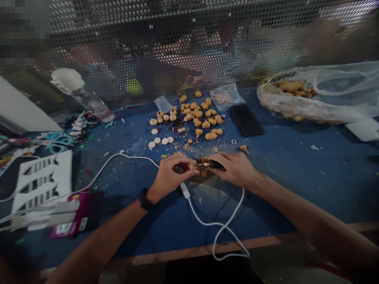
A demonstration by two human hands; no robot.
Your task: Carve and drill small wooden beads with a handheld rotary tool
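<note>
Left hand (pixel 177 170): thumb and fingers pinching small tan gourd (pixel 193 166). Right hand (pixel 235 167): closed around black tool (pixel 217 164), its metal tip at the gourd. Both above blue table (pixel 275 169), in front of gourd pile (pixel 201 114).

The tabletop (pixel 284 165) lies open to the right of the phone (pixel 247 120) and below the bag (pixel 319 92), with only small scraps on it. Beyond the middle, a cluster of gourds (pixel 201 114) and the white discs (pixel 161 141) block the way, and the mesh wall (pixel 177 51) closes the back. At left, scissors (pixel 57 141), the bottle (pixel 91 102) and a white cutout sheet (pixel 44 177) crowd the surface; the looped cable (pixel 207 224) crosses the near side.
</note>
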